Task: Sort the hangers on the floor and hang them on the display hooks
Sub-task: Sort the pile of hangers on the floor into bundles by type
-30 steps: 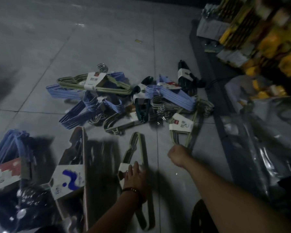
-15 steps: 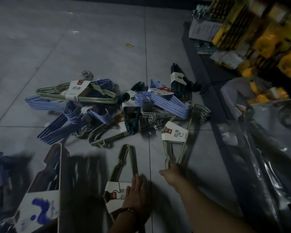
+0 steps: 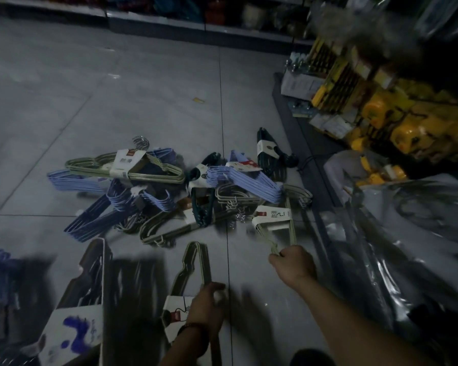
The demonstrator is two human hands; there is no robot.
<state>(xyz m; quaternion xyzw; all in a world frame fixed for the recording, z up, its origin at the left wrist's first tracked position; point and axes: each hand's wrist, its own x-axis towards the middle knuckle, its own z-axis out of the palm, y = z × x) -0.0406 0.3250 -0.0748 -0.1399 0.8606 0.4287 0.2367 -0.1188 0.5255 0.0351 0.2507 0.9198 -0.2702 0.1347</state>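
1. Our right hand [image 3: 294, 262] reaches forward over the floor [image 3: 117, 88]; its fingers are curled tight round the narrow end of the right olive bundle [image 3: 271, 216], whose white card lies just beyond the knuckles; the bundle's far end sits against the edge of the heap.
2. Our left hand [image 3: 206, 302] is lower in the view, with a dark beaded band at the wrist; its fingers look curled over the near olive bundle [image 3: 175, 307], just beside that bundle's white card, though blur softens the fingertips.
3. The near olive bundle lies flat on the tiles, apart from the heap, one end pointing away from us.
4. The heap of hangers [image 3: 154, 202] spreads across the floor ahead of both hands; a labelled olive bundle [image 3: 132, 170] lies on top at the left, over a pale blue bundle [image 3: 72, 180]; a dark blue bundle [image 3: 90, 223] slants below them; a dark green bundle [image 3: 269, 154] lies at the far right of the heap.
5. A cardboard box [image 3: 74, 323] with blue marks on its flap stands at the lower left, near our left arm.
6. Yellow packs [image 3: 407, 128] fill the shelving on the right; clear plastic wrap [image 3: 421, 233] lies below them.
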